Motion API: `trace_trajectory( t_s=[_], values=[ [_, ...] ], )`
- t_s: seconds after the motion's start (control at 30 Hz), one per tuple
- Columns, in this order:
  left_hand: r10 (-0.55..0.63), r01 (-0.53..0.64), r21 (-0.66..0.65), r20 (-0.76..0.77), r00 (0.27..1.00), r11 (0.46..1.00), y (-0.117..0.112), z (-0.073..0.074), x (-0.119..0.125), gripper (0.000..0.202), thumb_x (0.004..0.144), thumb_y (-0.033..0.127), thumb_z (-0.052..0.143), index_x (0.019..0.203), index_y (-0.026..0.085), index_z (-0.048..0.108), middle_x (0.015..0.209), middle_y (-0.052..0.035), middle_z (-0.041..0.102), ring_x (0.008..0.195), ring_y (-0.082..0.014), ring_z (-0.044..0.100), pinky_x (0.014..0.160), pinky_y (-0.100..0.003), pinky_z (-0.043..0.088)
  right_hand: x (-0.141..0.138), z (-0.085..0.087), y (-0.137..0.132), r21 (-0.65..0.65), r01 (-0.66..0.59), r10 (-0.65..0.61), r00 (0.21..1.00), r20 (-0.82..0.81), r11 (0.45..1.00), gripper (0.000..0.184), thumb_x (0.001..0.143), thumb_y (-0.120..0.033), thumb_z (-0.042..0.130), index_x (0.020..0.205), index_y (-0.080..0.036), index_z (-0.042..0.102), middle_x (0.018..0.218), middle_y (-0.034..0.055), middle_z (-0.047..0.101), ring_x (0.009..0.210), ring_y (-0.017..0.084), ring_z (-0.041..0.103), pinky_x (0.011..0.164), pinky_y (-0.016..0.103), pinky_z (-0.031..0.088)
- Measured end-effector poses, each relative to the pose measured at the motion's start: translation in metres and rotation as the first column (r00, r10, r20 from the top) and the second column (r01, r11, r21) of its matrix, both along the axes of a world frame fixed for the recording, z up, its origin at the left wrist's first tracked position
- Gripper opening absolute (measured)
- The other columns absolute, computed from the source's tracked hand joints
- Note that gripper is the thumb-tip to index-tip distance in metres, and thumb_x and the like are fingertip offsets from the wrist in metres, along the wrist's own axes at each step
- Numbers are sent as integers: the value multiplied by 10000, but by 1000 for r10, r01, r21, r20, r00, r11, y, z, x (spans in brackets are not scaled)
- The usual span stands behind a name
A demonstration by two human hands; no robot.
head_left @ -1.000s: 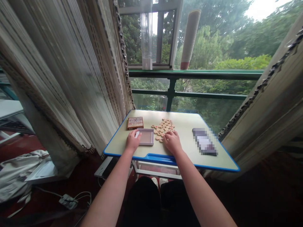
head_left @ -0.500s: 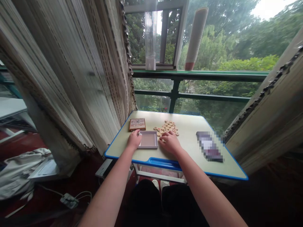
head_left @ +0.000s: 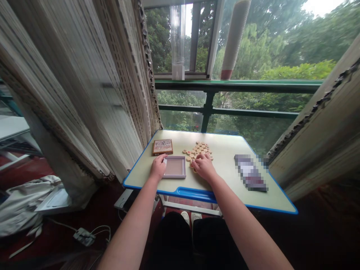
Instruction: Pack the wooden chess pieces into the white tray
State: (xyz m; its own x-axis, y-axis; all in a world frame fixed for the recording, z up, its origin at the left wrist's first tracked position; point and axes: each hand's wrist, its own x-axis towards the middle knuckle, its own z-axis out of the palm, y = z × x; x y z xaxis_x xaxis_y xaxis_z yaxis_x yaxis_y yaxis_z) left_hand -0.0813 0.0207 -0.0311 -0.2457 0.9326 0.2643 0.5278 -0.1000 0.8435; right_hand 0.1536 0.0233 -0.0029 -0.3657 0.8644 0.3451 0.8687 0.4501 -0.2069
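A shallow grey box tray (head_left: pixel 174 167) lies on a small blue-edged table (head_left: pixel 225 150). My left hand (head_left: pixel 158 167) rests against the tray's left edge, fingers curled on it. Right of the tray lies a cluster of several round wooden game pieces (head_left: pixel 199 149). My right hand (head_left: pixel 203 167) sits at the near end of that cluster, fingers bent down over pieces; whether it grips any is hidden. A brown box lid (head_left: pixel 162 146) with printed characters lies behind the tray.
A blurred dark flat object (head_left: pixel 250 173) lies on the table's right side. Curtains (head_left: pixel 84 82) hang at left and right. A green railing (head_left: pixel 239 86) and window stand behind. A cable and power strip (head_left: pixel 83 236) lie on the floor at left.
The view shifted slightly. My right hand moved from beside the tray back to the near end of the pieces. My left hand stayed on the tray's left edge.
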Motion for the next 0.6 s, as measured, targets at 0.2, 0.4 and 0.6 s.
trace_trajectory(
  t_s=[0.2,0.4,0.6],
  values=[
    [10,-10,-17,17,1000,1000,0,1,0,510,635,-11,386,1020,158,674,1163,-56,637,1099,-195,558,985,-311,430,0,-4,5,2,51,-50,995,-85,999,301,864,-351,504,706,-209,717,902,84,597,880,218,444,871,356,335],
    [15,-15,-9,-9,1000,1000,-1,2,1,490,650,14,389,1027,160,666,1157,-60,632,1091,-198,551,981,-321,425,10,-5,11,-24,96,-99,952,-290,995,202,813,-345,571,761,-216,718,894,69,611,893,219,473,873,348,355],
    [-5,6,9,-56,998,1000,-3,0,0,434,663,72,428,1021,163,656,1082,-68,640,1014,-205,564,911,-321,461,48,0,9,-99,287,-303,886,-351,953,257,816,-231,486,926,-200,717,981,76,650,955,219,530,922,366,359]
  ],
)
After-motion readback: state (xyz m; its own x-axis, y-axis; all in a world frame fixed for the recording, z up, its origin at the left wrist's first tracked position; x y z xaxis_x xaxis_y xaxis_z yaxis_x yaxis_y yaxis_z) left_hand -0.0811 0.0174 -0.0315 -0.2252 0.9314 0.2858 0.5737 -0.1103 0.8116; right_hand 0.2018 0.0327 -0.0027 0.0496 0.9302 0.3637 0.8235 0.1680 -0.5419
